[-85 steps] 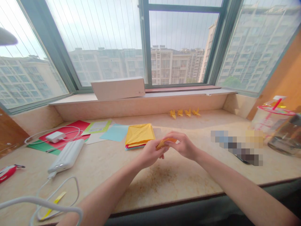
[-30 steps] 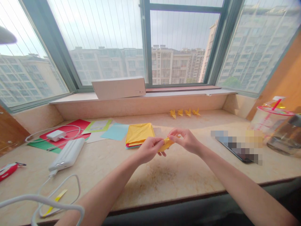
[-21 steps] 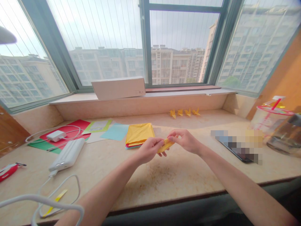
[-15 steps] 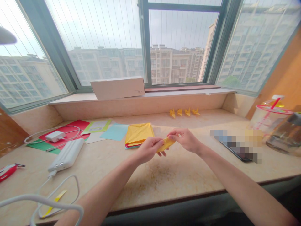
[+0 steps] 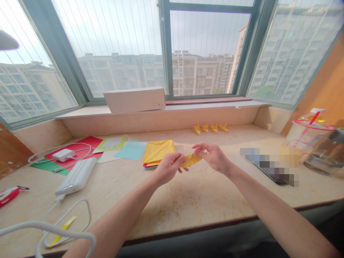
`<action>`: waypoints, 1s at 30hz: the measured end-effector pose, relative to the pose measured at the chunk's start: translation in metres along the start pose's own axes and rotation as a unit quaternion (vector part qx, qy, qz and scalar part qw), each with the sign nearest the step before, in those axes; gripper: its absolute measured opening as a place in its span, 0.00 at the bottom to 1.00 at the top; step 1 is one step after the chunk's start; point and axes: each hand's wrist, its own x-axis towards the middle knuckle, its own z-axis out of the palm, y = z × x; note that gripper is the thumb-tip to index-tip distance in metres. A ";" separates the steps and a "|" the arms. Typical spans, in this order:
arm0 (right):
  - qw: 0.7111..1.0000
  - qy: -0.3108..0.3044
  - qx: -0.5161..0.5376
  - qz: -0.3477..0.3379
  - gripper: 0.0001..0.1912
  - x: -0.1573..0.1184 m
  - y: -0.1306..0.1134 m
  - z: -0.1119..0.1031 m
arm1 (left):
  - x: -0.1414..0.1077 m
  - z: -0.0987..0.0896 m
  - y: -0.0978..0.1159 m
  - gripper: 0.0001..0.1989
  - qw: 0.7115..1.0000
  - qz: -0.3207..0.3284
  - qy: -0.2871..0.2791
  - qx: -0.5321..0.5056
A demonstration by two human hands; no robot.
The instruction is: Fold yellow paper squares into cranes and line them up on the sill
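A folded piece of yellow origami paper (image 5: 191,161) is held up between my two hands, above the stone-look counter (image 5: 212,204). My left hand (image 5: 171,165) pinches its left end with thumb and fingers. At the right end, the thumb and fingertips of my right hand (image 5: 212,154) are closed on the paper. A stack of paper (image 5: 159,150), yellow on top with red and blue edges below, lies just behind my left hand. Several small yellow paper cranes (image 5: 214,128) stand in a row at the back of the counter.
To the left lie a white power bank (image 5: 76,176), a charger (image 5: 63,154), loose cables, coloured sheets (image 5: 131,149) and a red cutter (image 5: 10,196). On the right are a partly blurred phone (image 5: 268,172) and a drink cup (image 5: 301,136). A white box (image 5: 135,101) rests on the sill.
My hands have drawn slightly apart, the left one shifting a little left. The yellow paper between them now shows longer and flatter.
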 end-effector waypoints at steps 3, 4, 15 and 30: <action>1.000 0.002 0.000 0.001 0.15 0.000 0.000 0.000 | 0.000 -0.002 -0.002 0.18 1.000 0.004 0.003 0.006; 1.000 -0.004 -0.001 0.001 0.16 -0.001 0.000 0.000 | 0.000 -0.002 -0.003 0.19 1.000 0.006 0.007 0.009; 0.985 0.117 -0.110 -0.068 0.11 -0.001 0.000 0.001 | 0.003 -0.009 -0.004 0.27 0.978 -0.106 0.166 -0.068; 0.952 0.003 -0.152 -0.264 0.11 -0.012 -0.004 0.018 | -0.001 0.003 0.000 0.23 0.981 -0.037 0.020 -0.192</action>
